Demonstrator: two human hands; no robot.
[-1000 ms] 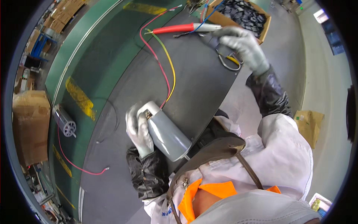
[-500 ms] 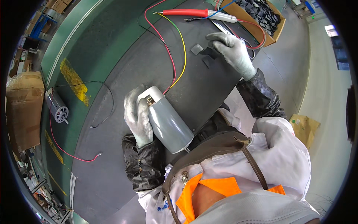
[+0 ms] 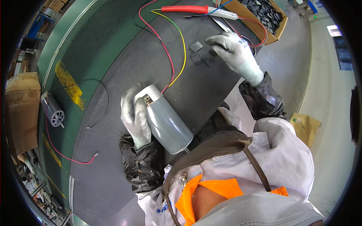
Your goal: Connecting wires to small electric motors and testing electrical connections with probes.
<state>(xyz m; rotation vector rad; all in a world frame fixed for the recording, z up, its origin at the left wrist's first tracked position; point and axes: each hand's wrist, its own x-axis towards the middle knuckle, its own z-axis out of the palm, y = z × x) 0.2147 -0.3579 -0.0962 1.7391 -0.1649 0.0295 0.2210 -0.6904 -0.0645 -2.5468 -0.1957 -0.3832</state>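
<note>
My left hand (image 3: pixel 135 115), in a grey-white glove, is wrapped around the white-capped end of a grey cylindrical motor (image 3: pixel 167 122). The motor lies tilted, its thin shaft toward my body, with red and yellow-green wires running from the capped end. Its brass terminal shows beside my fingers. My right hand (image 3: pixel 235 54), also gloved, is bent over the table with thumb and fingers drawn together. A small black sheet piece (image 3: pixel 212 52) shows at its thumb tip; the grip is partly hidden. Beside it lie a grey square piece (image 3: pixel 196 46) and another dark piece (image 3: pixel 196 58).
A red-handled probe (image 3: pixel 184 9) lies at the far edge near scissors (image 3: pixel 221 25). A cardboard box (image 3: pixel 279 34) holds many black pieces at the far right. Another motor (image 3: pixel 52 110) with loose wires rests on the green surface at left, near a brown carton (image 3: pixel 22 113).
The small dark pieces under my right hand have shifted apart, one now lying farther left. My left hand keeps its hold on the motor. The whole view has moved slightly.
</note>
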